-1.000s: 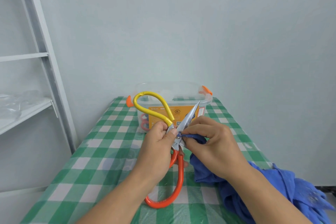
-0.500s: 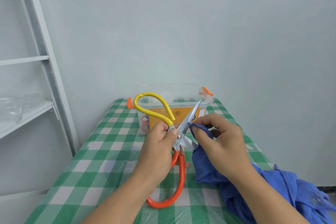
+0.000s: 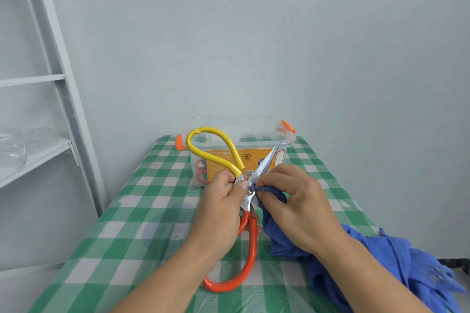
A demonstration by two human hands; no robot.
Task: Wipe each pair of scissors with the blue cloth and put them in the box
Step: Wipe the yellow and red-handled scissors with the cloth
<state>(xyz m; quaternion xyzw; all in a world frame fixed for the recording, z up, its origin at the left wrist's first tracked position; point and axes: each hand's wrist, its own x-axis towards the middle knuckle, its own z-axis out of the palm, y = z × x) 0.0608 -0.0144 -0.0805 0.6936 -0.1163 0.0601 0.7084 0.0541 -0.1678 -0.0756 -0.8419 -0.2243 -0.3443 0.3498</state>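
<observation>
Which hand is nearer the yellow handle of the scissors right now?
Left. The left hand grips the scissors right at the base of the yellow handle; the right hand sits across the blades, pinching the blue cloth near the pivot.

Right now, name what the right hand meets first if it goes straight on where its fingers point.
The scissors near the pivot, where the right hand pinches the cloth; just behind, probably, the left hand.
</observation>
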